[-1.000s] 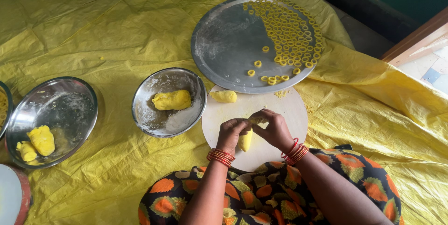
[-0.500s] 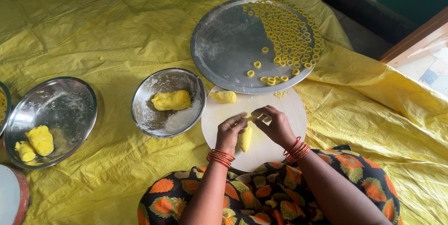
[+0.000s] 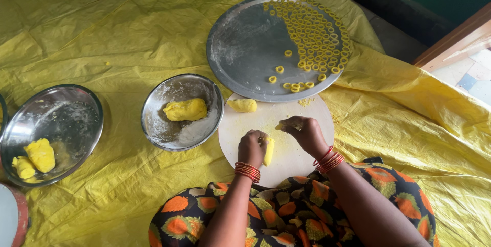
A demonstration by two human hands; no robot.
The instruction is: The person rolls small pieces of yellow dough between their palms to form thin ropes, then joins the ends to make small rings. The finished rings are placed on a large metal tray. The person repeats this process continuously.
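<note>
My left hand [image 3: 252, 147] rests on the round white board [image 3: 296, 155] with its fingers closed around a short roll of yellow dough [image 3: 268, 151]. My right hand [image 3: 306, 134] is just right of it and pinches a small bit of yellow dough [image 3: 281, 125] between its fingertips. Another lump of dough [image 3: 242, 105] lies at the board's far edge. Beyond the board sits a large round steel tray [image 3: 245, 47] with several small yellow dough rings [image 3: 314, 34] laid out on its right side.
A steel bowl [image 3: 169, 129] holding a dough lump [image 3: 185, 109] stands left of the board. A bigger steel bowl [image 3: 61, 119] with two dough pieces [image 3: 34, 157] is at the far left. A yellow plastic sheet [image 3: 102, 32] covers the floor. A wooden edge [image 3: 455, 42] is at the right.
My hands have drawn slightly apart: the right hand has pulled a small bit of dough away from the roll that the left hand holds. The bowls and tray have not moved.
</note>
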